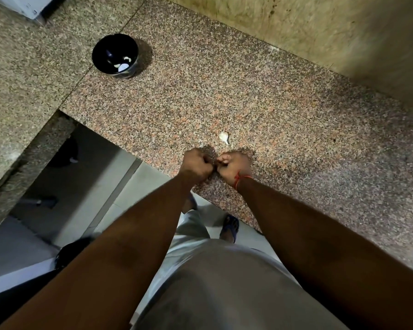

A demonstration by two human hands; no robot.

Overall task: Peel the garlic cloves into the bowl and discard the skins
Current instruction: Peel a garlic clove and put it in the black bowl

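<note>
Few peeled cloves (124,65) in black bowl (105,47) far left on granite worktop (296,129), left hand (196,166) and right hand (234,169) curled knuckle to knuckle near front edge, contents hidden, one unpeeled garlic clove (224,137) just beyond.

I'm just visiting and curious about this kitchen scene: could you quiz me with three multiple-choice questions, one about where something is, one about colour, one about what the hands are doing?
1. Where does the loose garlic clove lie?
A. in the bowl
B. on the counter just beyond the hands
C. on the floor

2. What colour is the bowl?
A. black
B. white
C. red

3. How are the hands?
A. flat on the counter
B. apart at the sides
C. curled, fingertips together

Answers: 1 B, it rests on the counter. 2 A, dark inside and out. 3 C, the left hand and right hand meet; what they pinch is hidden.
</note>
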